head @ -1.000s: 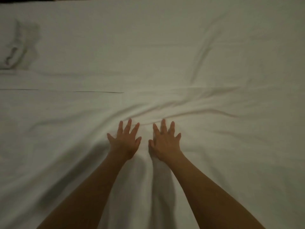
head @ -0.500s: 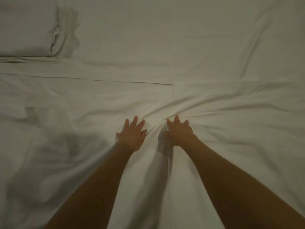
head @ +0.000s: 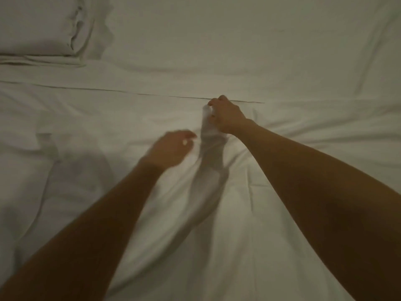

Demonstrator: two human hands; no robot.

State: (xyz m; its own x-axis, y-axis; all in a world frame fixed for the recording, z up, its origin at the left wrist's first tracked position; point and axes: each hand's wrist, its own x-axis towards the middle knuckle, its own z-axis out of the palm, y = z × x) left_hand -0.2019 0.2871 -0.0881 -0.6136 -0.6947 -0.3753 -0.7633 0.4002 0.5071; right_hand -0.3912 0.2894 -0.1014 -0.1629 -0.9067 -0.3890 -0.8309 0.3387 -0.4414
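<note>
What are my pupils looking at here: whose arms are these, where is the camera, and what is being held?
There is no machine here, just a person's two bare arms. They are filmed by a single wide-angle camera worn on the head, looking forward and down. The surface is a bed covered with a white sheet, with a pillow at the far left. The right hand grips a bunched ridge of that sheet, raised off the bed. The left hand is blurred. It is beside the ridge with loosely curled fingers and seems to hold nothing.
</note>
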